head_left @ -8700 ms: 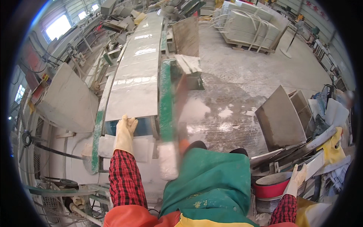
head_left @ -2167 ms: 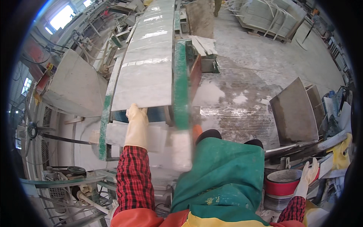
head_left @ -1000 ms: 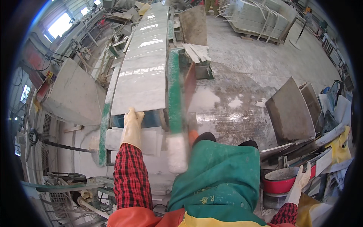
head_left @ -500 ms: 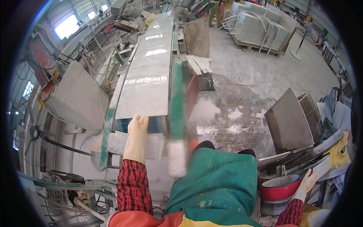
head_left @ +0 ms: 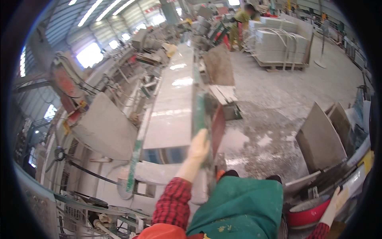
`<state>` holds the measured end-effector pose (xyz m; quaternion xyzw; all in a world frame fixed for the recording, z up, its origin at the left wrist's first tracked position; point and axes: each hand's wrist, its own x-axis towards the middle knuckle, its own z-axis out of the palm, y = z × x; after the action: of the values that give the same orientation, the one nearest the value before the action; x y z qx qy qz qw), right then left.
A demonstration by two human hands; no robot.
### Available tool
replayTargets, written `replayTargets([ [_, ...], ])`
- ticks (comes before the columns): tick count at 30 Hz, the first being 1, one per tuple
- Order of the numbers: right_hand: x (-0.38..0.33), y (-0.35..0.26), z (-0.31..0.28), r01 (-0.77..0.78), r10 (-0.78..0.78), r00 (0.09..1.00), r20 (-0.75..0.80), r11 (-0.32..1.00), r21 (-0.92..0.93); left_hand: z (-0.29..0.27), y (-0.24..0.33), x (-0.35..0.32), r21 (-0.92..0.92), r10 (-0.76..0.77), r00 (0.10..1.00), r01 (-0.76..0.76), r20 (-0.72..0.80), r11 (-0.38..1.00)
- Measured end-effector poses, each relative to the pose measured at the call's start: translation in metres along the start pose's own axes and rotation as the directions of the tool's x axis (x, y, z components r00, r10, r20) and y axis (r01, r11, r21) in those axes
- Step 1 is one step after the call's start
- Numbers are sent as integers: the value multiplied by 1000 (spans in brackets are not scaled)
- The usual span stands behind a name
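My left hand (head_left: 199, 147), in a pale rubber glove, is over the green side rail (head_left: 200, 109) of a long bench, by the near right corner of a glossy pale slab (head_left: 169, 131). Motion smears its fingers, so their grip is unclear. The slab lies flat and stretches away from me. Under its near end shows a blue roller-like surface (head_left: 167, 155). Far to the right, my gloved right hand (head_left: 337, 203) has its fingers stretched out beside a red tub (head_left: 308, 212). Nothing shows in that hand.
Brown slabs (head_left: 320, 135) lean upright at right. A strapped stack of pale slabs (head_left: 280, 46) sits on a pallet at the back, with a person (head_left: 238, 28) beside it. A large pale panel (head_left: 105, 127) and a black-spoked handwheel (head_left: 59, 154) are left of the bench.
My left hand has left the middle of the slab's near edge and moved right to the green rail. The view has tilted up, showing more roof. My right hand stays near the red tub.
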<state>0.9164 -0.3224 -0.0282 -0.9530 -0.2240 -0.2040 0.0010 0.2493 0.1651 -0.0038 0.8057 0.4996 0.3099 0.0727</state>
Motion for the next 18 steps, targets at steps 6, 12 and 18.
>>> replayTargets([
  [6, -30, -71, -96, 175, -202, 918, -340, 978, -111, 18, 19, 5, 289, 0, 999, -12, 41, 957],
  [12, -34, -75, -82, 171, -224, 932, -286, 965, -198, 18, 28, -3, 383, -24, 999, 12, 27, 924],
  [18, -47, -89, -88, 19, 14, 984, -176, 983, 182, 26, 26, 0, 391, -48, 997, 23, 56, 920],
])
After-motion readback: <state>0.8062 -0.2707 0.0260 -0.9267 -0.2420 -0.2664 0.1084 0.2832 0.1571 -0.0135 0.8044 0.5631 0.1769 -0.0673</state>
